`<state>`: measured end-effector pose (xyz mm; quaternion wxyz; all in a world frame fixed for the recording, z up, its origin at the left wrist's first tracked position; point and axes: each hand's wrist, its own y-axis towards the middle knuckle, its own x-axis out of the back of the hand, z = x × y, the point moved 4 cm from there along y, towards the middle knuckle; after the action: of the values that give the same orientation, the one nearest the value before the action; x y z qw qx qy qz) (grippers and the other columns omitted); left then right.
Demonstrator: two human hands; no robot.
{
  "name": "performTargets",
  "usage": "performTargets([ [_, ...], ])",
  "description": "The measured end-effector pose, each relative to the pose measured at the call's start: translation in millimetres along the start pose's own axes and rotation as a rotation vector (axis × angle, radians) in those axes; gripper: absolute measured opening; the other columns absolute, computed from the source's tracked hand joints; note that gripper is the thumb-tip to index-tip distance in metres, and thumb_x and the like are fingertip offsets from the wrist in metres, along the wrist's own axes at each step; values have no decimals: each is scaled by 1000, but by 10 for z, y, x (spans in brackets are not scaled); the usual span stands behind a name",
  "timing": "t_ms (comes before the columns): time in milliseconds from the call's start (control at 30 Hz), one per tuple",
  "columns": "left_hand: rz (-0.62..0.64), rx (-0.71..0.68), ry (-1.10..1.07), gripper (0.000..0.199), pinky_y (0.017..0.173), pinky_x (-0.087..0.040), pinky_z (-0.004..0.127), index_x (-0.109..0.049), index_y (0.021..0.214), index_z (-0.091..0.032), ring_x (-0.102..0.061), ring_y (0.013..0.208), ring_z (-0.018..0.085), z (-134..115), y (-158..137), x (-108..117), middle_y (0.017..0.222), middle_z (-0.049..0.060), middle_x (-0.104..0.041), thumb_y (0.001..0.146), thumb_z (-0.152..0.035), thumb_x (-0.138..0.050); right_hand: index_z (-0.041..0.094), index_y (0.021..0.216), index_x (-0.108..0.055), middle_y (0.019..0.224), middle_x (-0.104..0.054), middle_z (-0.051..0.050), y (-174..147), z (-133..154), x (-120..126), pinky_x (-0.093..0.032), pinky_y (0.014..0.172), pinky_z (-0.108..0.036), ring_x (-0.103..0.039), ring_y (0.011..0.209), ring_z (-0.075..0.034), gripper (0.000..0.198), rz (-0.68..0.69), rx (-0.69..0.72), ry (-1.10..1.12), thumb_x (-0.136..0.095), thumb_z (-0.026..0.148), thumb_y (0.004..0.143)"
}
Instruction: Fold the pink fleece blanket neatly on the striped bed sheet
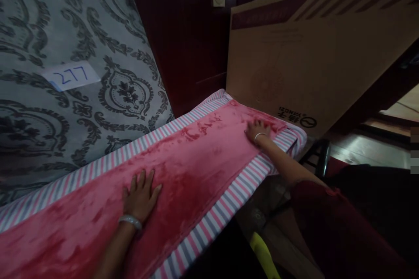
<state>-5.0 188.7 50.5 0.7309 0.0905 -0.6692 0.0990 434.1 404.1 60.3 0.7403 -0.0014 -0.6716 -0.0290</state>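
Note:
A long red plush cloth (196, 161) lies over a narrow padded surface, its nap brushed light in some places and dark in others. Striped pink, grey and white fabric (212, 218) shows along both long sides and round the far end. On the near part of the plush, my left hand (139, 200) rests flat with its fingers spread, a bracelet on the wrist. My right hand (258, 130) lies palm down near the far right end, slightly blurred, fingers apart, with a thin bangle. Neither hand grips anything.
Patterned grey wallpaper (127, 91) with a paper marked 277 (73, 75) borders the left side. A dark red wooden panel (193, 52) and a large cardboard box (294, 61) stand behind the far end. Below right are a dark metal frame (322, 157) and a yellow object (263, 255).

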Motion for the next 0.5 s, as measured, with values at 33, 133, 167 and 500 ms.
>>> performTargets([
  [33,-5,-1,-23,63,117,-33,60,-39,159,-20,-28,154,33,-14,66,52,167,15,-32,102,-45,-29,7,151,-47,157,-37,-31,-20,203,59,-28,111,-72,-31,147,-46,57,-38,70,8,-37,34,102],
  [133,-58,-40,-68,61,117,-34,59,-41,157,-19,-32,152,32,-189,399,266,162,17,-41,102,-42,-29,17,156,-43,163,-37,-18,-130,1082,70,-30,119,-53,-31,150,-34,58,-45,397,41,-44,38,102],
  [167,-76,-65,-70,60,117,-33,60,-41,157,-21,-34,151,32,-290,540,331,160,17,-43,101,-40,-31,24,158,-41,165,-36,-10,-176,1407,25,-30,121,-46,-30,151,-28,58,-33,512,50,-46,42,102],
  [500,-21,-65,17,61,116,-27,69,-37,160,-25,-23,155,38,-821,1299,2,169,14,-28,103,-45,-29,32,161,-34,169,-22,3,700,2068,-396,-14,126,-50,-20,156,-29,62,107,886,18,-36,55,104],
])
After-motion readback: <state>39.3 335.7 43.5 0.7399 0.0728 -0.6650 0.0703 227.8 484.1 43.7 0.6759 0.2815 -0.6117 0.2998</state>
